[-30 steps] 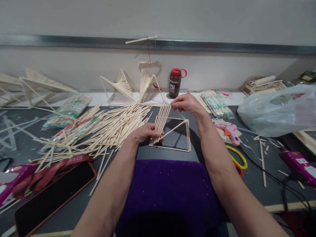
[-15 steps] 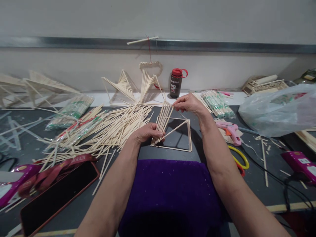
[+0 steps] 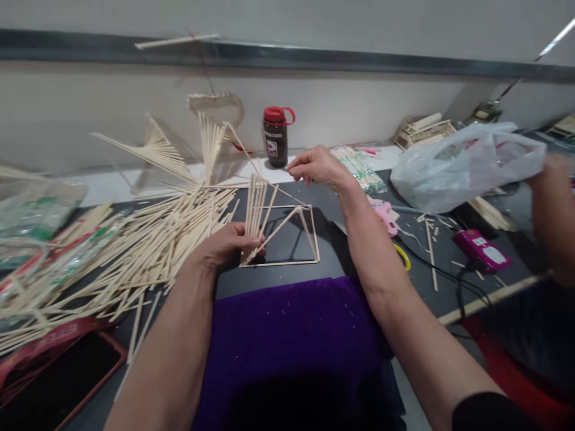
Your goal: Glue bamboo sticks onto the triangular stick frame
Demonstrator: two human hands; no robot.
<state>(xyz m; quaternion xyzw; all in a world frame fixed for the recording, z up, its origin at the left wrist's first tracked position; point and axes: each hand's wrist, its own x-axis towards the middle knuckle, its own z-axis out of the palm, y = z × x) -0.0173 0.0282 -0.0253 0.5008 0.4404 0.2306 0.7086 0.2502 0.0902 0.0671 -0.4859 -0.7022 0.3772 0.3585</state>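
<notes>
In the head view, the left hand is closed around the lower part of a fan of thin wooden sticks, thumb in front, at the left corner of a stick frame. The frame rests on the dark surface, just beyond a purple cloth. The fan rises from the hand, its rightmost stick leaning away from the others at the top.

The right hand is raised above the far side of the frame, apart from the fan, with its fingers bent and the tips close to the thumb; whether anything is between them I cannot tell. In the picture it appears beside a dark bottle with a red lid. A pile of loose sticks lies left of the frame, and a pink glue gun right of it.
</notes>
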